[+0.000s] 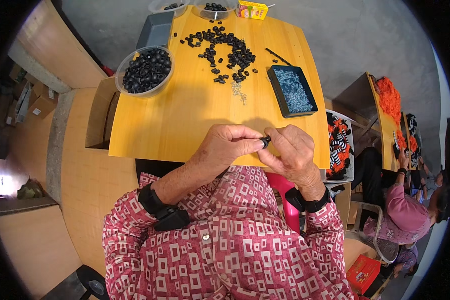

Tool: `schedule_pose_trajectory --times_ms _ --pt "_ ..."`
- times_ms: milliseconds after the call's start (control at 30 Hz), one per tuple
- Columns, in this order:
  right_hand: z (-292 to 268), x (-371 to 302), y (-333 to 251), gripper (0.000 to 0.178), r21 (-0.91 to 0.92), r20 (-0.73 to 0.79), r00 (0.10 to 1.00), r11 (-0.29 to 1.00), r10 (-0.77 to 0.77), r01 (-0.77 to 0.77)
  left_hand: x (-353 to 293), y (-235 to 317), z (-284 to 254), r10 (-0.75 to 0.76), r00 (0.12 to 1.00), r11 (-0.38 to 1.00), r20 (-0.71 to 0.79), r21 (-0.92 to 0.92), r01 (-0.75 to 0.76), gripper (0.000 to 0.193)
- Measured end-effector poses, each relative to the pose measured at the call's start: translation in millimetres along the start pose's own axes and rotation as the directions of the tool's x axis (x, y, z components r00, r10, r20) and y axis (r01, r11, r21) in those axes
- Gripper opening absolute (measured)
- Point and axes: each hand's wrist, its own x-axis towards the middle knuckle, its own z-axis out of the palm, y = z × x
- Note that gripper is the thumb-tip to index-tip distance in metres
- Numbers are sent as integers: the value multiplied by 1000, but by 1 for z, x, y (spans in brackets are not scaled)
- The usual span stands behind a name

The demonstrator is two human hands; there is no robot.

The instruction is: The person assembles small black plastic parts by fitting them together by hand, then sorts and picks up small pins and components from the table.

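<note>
A small black plastic piece (266, 142) is pinched between my two hands, just above the table's near edge. My left hand (225, 145) is closed, its thumb and forefinger pressed on the piece from the left. On the other side my right hand (291, 150) is closed too, with curled fingers gripping the piece. My fingertips hide part of it. Many similar black pieces (240, 55) lie loose farther up the table, and tiny clear bits (238, 92) are scattered below them.
On the yellow table (185, 125) stand a clear bowl (120, 80) of black pieces, a grey tray (155, 30) and a dark tray (311, 111) of small clear bits. A thin black stick (278, 56) lies near it. Right of the table is a white bin (351, 150); people work farther right.
</note>
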Motion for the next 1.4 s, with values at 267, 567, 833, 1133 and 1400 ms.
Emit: schedule_pose_trajectory --times_ms 267,567,833,1133,1400 --pt "1 -1 2 23 1 59 998 1000 -15 15 -1 -5 0 -8 1000 998 -29 64 10 20" --pt "-1 -1 4 22 88 113 993 995 37 -47 1 3 -10 -171 975 985 141 55 165 30" --pt "0 -1 5 22 137 77 995 988 67 -77 -2 1 -10 -85 990 990 112 -103 97 31" --pt "-16 6 2 15 215 273 962 973 21 -82 -4 -1 -5 -93 993 996 67 6 93 23" --pt "-18 4 3 15 218 404 913 963 57 -157 -5 -11 1 -8 1000 998 26 62 6 21"
